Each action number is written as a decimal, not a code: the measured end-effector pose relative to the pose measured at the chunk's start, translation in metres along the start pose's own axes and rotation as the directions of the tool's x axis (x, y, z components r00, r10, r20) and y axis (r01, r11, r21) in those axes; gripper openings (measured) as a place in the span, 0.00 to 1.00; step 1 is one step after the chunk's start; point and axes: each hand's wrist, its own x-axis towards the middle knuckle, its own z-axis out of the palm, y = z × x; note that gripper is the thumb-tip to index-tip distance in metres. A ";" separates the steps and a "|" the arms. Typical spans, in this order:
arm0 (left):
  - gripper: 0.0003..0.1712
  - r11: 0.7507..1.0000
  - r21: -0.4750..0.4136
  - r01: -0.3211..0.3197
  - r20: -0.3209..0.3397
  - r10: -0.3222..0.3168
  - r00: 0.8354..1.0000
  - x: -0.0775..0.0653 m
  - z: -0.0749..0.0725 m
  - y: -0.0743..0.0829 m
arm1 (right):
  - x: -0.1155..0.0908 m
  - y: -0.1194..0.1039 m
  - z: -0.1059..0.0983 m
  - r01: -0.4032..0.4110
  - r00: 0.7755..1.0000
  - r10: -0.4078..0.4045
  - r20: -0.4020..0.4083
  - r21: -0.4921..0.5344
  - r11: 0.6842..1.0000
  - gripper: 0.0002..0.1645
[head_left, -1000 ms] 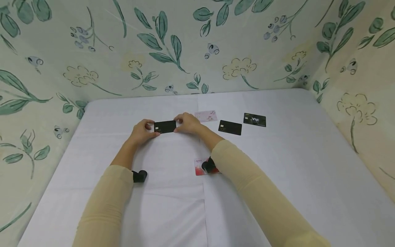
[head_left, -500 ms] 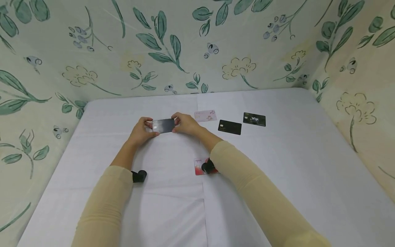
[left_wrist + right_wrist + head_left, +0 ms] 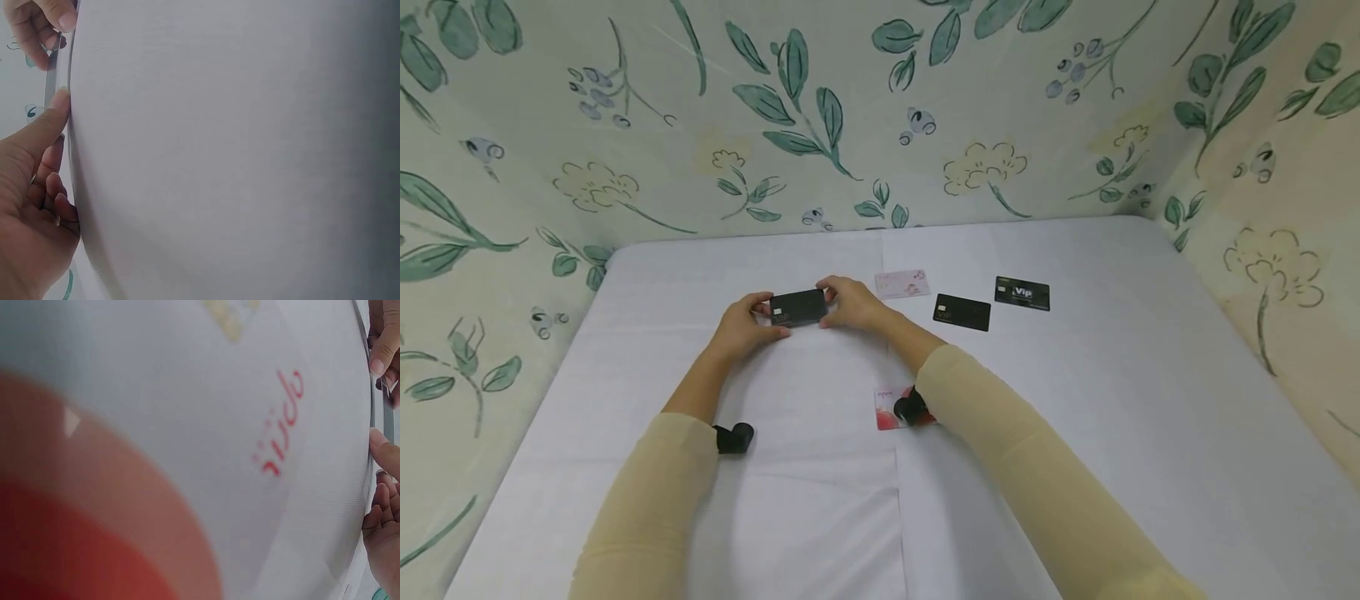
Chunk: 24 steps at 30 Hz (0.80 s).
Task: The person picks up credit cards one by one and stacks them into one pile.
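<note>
Starting from the left, a long beige sleeve [image 3: 647, 500] is reaching up across the white cloth-covered table [image 3: 820, 517], with a black wrist-worn device [image 3: 735, 438] poking out beside its cuff. And here the left hand [image 3: 739, 328] is pinching, thumb below and fingers above, gripping the nine o'clock end of a dark rectangular card with a small chip and "VIP" lettering [image 3: 798, 308]! The card is sitting between both hands; whether it's touching the cloth, I cannot tell. At its three o'clock end, the right hand [image 3: 853, 303] is pinching too, thumb and fingers closing on the corners. Moving right, a red-and-white card [image 3: 886, 414] is lying between four and five o'clock from the held card, partly hiding under the right arm. A pale pink flowered card [image 3: 902, 284] is resting toward two o'clock, a matte black "VIP" card [image 3: 962, 313] is lying at three, and a glossy black "Vip" card [image 3: 1022, 294] is resting farther out, also near three.
</note>
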 end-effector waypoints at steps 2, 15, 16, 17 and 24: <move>0.45 1.000 0.013 -0.018 0.009 0.018 1.000 0.000 0.000 0.000 | 0.000 0.002 -0.001 -0.006 1.000 0.006 0.003 -0.002 1.000 0.44; 0.43 0.997 -0.009 -0.071 0.042 0.072 0.997 -0.003 0.000 0.003 | -0.014 0.008 -0.019 0.025 0.999 -0.024 0.021 -0.029 0.999 0.39; 0.42 0.997 -0.009 -0.076 0.045 0.077 0.996 -0.003 0.000 0.004 | -0.015 0.008 -0.020 0.025 0.999 -0.024 0.026 -0.033 0.999 0.40; 0.42 0.997 -0.007 -0.082 0.047 0.082 0.996 -0.003 0.001 0.005 | -0.016 0.009 -0.022 0.027 0.999 -0.026 0.031 -0.035 0.999 0.40; 0.41 0.994 0.009 -0.108 0.068 0.107 0.992 -0.005 0.003 0.013 | -0.025 0.014 -0.031 0.050 0.998 -0.049 0.047 -0.035 0.998 0.39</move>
